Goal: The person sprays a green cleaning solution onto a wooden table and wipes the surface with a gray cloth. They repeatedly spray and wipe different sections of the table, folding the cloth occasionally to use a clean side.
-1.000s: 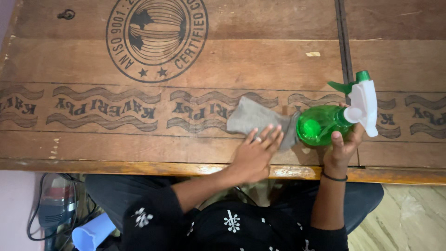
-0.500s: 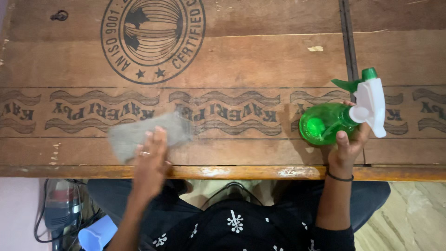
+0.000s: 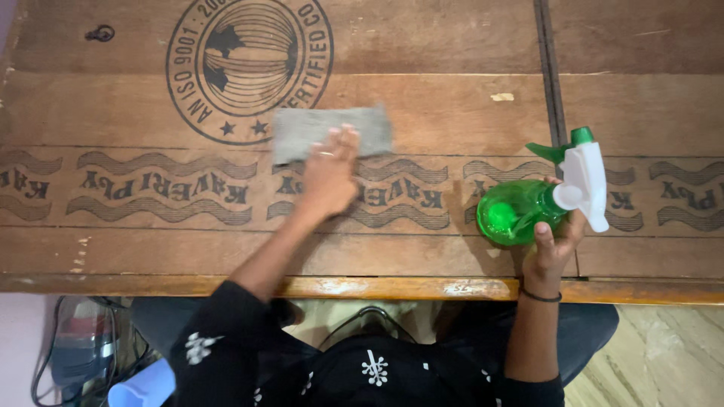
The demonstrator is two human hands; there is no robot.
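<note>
My left hand (image 3: 329,175) lies flat on a grey cloth (image 3: 302,133), pressing it against the brown wooden tabletop (image 3: 437,113) near a round printed stamp (image 3: 249,64). My right hand (image 3: 553,241) grips a green spray bottle (image 3: 516,212) with a white trigger head (image 3: 587,181) and a green nozzle, resting on the table at the right. A dark band is on my right wrist.
The table's front edge (image 3: 362,288) runs across the lower view, with my dark patterned clothing below it. A narrow seam (image 3: 549,68) runs down the tabletop at the right. Cables and a pale blue object (image 3: 139,388) lie on the floor at lower left.
My left hand has slid the cloth from beside the bottle far to the left, then back towards the middle and further up the table. The right hand kept holding the bottle in place.
</note>
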